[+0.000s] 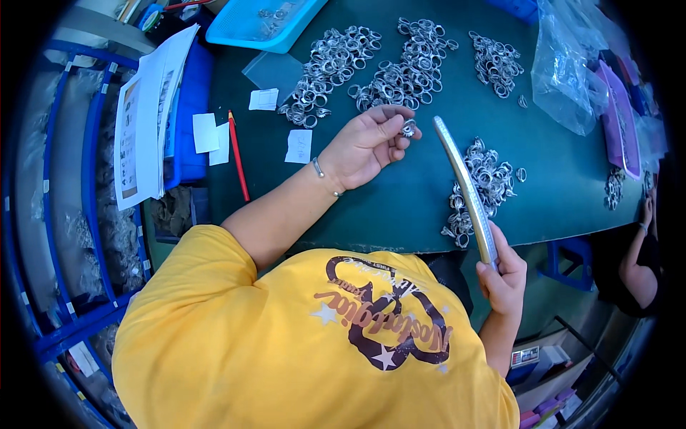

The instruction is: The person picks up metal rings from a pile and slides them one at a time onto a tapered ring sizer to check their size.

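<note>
My left hand [368,146] is raised over the green table, pinching a silver ring [408,129] with an ornate top between thumb and fingers. In my right hand [504,275] is a ring mandrel [461,182], a long silver rod with fine marks along it, gripped near its lower end. Its tip points up and away, just right of the held ring and apart from it. Behind the mandrel lies a pile of silver rings [490,175], partly covered by it. One loose ring [521,174] sits beside that pile.
Farther back are ring heaps at left [332,61], middle [411,68] and right [496,64]. A light-blue tray [286,39], paper slips [299,146], a red pencil [238,157] and a blue bin [189,114] stand left. Right are plastic bags [564,71], a purple basket [620,136] and another person's arm [638,264].
</note>
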The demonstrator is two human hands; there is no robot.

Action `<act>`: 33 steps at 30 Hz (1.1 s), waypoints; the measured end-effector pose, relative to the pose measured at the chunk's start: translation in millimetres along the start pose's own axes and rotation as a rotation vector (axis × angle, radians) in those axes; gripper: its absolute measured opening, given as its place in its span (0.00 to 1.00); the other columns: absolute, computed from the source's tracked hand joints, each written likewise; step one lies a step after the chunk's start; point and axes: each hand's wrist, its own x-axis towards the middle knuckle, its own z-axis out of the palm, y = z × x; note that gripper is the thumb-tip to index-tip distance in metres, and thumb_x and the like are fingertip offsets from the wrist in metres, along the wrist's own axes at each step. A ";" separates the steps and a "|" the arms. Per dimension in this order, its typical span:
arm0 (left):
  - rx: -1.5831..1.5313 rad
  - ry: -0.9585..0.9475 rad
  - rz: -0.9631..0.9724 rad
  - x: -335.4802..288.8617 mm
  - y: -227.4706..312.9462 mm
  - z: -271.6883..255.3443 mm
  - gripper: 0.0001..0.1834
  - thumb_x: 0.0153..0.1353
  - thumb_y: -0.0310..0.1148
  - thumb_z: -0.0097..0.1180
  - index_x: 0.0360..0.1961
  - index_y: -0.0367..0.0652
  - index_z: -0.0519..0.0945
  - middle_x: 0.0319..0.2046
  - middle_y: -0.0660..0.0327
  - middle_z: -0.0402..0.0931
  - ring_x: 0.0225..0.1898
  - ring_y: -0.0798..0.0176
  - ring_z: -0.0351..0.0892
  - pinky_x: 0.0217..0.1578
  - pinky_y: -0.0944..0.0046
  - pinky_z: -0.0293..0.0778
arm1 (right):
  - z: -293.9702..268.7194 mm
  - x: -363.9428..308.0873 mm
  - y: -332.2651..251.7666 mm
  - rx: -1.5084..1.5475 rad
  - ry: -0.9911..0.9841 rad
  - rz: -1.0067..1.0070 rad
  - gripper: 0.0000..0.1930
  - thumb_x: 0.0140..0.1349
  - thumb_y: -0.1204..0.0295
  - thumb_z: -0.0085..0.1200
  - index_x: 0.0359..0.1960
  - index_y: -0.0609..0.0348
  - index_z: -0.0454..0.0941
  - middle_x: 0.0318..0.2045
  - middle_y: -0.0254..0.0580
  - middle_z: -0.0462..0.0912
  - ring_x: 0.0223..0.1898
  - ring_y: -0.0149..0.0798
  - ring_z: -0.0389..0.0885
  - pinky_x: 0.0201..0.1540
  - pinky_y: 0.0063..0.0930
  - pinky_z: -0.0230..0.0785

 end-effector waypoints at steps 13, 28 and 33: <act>0.337 -0.149 -0.076 -14.7 -17.7 20.6 0.13 0.50 0.25 0.60 0.39 0.36 0.77 0.37 0.57 0.72 0.34 0.67 0.73 0.33 0.71 0.72 | 14.4 16.3 -11.4 -0.199 -0.185 -0.288 0.28 0.48 0.83 0.49 0.56 0.65 0.66 0.29 0.44 0.78 0.25 0.27 0.74 0.32 0.18 0.65; 0.796 0.306 0.474 11.2 34.2 19.9 0.11 0.50 0.23 0.59 0.37 0.35 0.78 0.30 0.60 0.75 0.27 0.70 0.74 0.30 0.74 0.71 | 2.9 -5.1 -2.9 0.208 -0.003 0.061 0.29 0.47 0.84 0.48 0.57 0.67 0.64 0.25 0.33 0.72 0.12 0.16 0.61 0.13 0.11 0.50; 1.680 0.406 0.486 30.9 54.8 -2.7 0.14 0.46 0.28 0.63 0.36 0.37 0.79 0.31 0.60 0.76 0.29 0.69 0.75 0.31 0.73 0.72 | 4.5 -2.3 -5.5 0.315 0.138 0.049 0.30 0.51 0.83 0.45 0.59 0.68 0.58 0.20 0.32 0.72 0.10 0.17 0.60 0.11 0.10 0.51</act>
